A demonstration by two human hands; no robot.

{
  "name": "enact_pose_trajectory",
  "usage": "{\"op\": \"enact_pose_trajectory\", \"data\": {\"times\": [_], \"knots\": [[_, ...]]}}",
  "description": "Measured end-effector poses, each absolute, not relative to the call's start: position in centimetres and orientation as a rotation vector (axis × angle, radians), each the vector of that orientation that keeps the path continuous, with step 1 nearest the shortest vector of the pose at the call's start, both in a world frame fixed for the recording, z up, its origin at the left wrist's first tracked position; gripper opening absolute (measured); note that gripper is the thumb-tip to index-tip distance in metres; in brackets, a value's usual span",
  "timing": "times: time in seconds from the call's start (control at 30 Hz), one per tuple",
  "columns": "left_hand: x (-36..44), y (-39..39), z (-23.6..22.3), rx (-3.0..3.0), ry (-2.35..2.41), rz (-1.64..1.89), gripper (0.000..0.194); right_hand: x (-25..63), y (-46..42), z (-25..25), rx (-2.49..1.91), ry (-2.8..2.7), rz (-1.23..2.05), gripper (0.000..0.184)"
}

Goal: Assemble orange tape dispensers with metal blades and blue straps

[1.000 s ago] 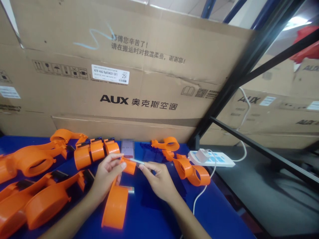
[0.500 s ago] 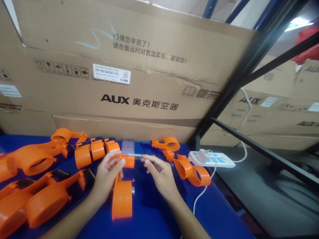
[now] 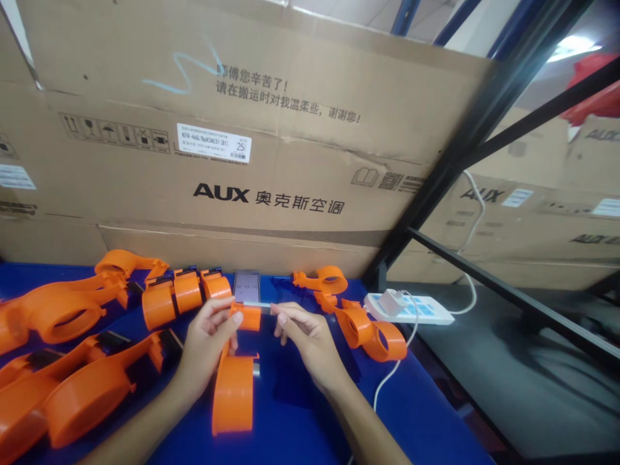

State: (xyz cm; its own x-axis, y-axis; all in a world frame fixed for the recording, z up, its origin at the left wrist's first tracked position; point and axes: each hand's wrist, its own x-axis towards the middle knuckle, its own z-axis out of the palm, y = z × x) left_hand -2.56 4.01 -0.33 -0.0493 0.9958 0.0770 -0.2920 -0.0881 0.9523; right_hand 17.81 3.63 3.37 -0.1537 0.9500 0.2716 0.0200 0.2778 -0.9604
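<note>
On near side of phone [image 3: 247, 284], holds orange holder [image 3: 233, 395] by its far part in closed fingers of left hand [image 3: 210, 330]; has pale strip [image 3: 256, 304] running crosswise there, outer tip at half-curled fingers of right hand [image 3: 309, 336]. Can't tell if pinched.

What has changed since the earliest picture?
The pale strip went from slanting to level, and the right hand seems to have drawn its thumb off it. The orange holder in the left hand swung its large ring slightly rightward and up. The left hand's grip and the white power strip are unchanged.
</note>
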Motion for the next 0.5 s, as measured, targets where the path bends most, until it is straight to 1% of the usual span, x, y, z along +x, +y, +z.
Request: {"op": "enact_pose_trajectory", "data": {"times": [0.33,0.43,0.5], "knots": [[-2.1,3.6,-1.0,1.037,0.974,1.385,0.046,17.9,3.6,2.9,-0.915,-1.607,1.115,0.028],[-2.4,3.8,-0.3,1.016,0.958,1.371,0.048,18.0,3.6,3.0,-0.923,-1.638,1.08,0.031],[-3.1,4.0,0.4,0.971,0.961,1.367,0.051,17.9,3.6,2.9,-0.934,-1.688,0.999,0.032]]}}
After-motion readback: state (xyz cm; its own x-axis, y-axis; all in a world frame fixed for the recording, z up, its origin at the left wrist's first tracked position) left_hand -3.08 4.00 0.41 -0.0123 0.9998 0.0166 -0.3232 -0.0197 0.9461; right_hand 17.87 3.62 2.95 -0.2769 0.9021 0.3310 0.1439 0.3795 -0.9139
